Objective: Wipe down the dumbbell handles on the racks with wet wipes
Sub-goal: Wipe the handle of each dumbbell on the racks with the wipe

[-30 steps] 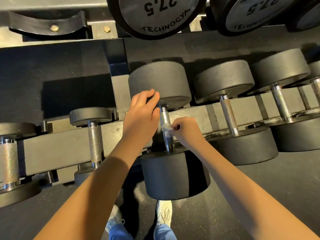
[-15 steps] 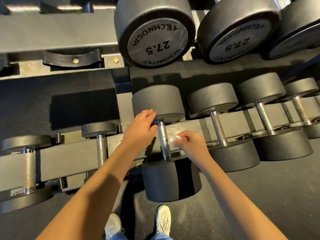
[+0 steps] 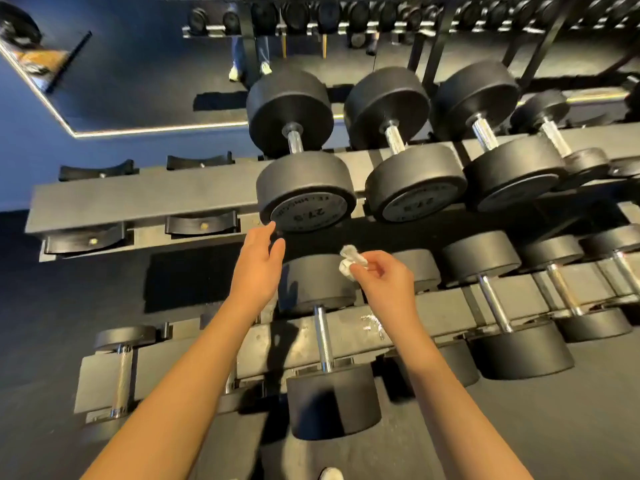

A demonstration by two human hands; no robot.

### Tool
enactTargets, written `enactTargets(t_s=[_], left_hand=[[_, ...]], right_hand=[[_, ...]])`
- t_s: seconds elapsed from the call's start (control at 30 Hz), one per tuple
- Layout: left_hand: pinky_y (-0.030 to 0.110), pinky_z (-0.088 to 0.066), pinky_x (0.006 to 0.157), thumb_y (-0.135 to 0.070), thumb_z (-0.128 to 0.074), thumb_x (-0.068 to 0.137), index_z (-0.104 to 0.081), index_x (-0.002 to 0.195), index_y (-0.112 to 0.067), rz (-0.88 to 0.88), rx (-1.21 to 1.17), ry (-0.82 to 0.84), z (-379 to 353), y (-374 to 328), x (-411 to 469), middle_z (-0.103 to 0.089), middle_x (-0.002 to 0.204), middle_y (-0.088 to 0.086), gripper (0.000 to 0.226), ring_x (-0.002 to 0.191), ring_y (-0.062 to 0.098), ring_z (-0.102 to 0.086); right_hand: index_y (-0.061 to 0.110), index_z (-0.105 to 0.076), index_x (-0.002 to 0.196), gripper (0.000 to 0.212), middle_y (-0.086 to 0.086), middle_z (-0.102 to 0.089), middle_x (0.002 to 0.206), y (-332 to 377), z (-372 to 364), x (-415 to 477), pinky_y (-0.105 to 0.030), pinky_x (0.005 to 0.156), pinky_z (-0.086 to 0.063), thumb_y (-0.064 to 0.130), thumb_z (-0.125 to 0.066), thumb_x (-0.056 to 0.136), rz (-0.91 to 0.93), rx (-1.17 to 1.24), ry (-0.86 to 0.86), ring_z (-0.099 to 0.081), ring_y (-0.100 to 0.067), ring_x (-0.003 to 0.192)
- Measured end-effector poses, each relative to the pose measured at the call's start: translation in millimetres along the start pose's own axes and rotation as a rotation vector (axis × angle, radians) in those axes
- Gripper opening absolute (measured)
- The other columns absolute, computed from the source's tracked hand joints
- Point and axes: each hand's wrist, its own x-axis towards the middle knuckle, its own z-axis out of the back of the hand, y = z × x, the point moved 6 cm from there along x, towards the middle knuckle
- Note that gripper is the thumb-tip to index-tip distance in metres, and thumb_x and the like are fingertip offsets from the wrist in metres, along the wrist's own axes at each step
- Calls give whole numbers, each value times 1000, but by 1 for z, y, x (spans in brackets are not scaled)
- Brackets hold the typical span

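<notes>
A crumpled white wet wipe (image 3: pixel 351 262) is pinched in my right hand (image 3: pixel 382 277), raised above the lower rack. Below it stands a black dumbbell with a chrome handle (image 3: pixel 323 339), free of both hands. My left hand (image 3: pixel 258 261) hovers with straight fingers just under the 27.5 dumbbell (image 3: pixel 306 192) on the upper rack, whose short chrome handle (image 3: pixel 294 140) shows between its two heads. The fingertips are close to its front head; contact is unclear.
More black dumbbells fill the upper rack (image 3: pixel 138 199) and lower rack (image 3: pixel 194 351) to the right. Empty saddles (image 3: pixel 201 225) lie on the upper rack's left. A small dumbbell (image 3: pixel 121 372) sits lower left. A wall mirror (image 3: pixel 145 64) is behind. My shoe (image 3: pixel 330 474) shows below.
Both hands have come off the lower dumbbell's handle and risen toward the upper rack. My view has tilted up, bringing the upper dumbbells and the mirror into sight.
</notes>
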Motion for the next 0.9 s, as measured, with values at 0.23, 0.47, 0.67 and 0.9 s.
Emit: enactTargets(t_s=[0.23, 0.47, 0.67, 0.9], left_hand=[[32, -29, 108, -27, -40, 102, -33, 146, -15, -57, 61, -35, 19, -40, 50, -38, 145, 3, 46, 133, 18, -37], [35, -30, 104, -26, -38, 102, -43, 137, -9, -17, 77, -36, 17, -36, 126, -42, 134, 11, 40, 126, 26, -36], [39, -30, 103, -25, -38, 101, -52, 131, -8, -4, 65, -2, 8, -40, 193, -48, 130, 17, 38, 125, 33, -39], [37, -29, 65, -28, -33, 98, -37, 60, -21, 15, -84, -27, 0, -39, 201, -43, 72, 4, 39, 77, 22, -41]], right_hand=[[17, -68, 100, 14, 4, -62, 81, 63, 0, 50, -17, 65, -43, 20, -64, 86, 108, -70, -2, -57, -5, 74], [27, -66, 94, 7, 9, -63, 80, 96, -12, 111, -21, 69, -47, 24, -63, 88, 160, -133, -99, -58, -7, 76], [20, -69, 104, 17, 3, -66, 87, 108, -19, 164, -35, 77, -53, 24, -61, 90, 162, -235, -145, -61, -13, 80], [17, -69, 104, 17, 3, -67, 86, 100, -30, 204, -34, 74, -53, 22, -62, 89, 145, -247, -158, -61, -12, 79]])
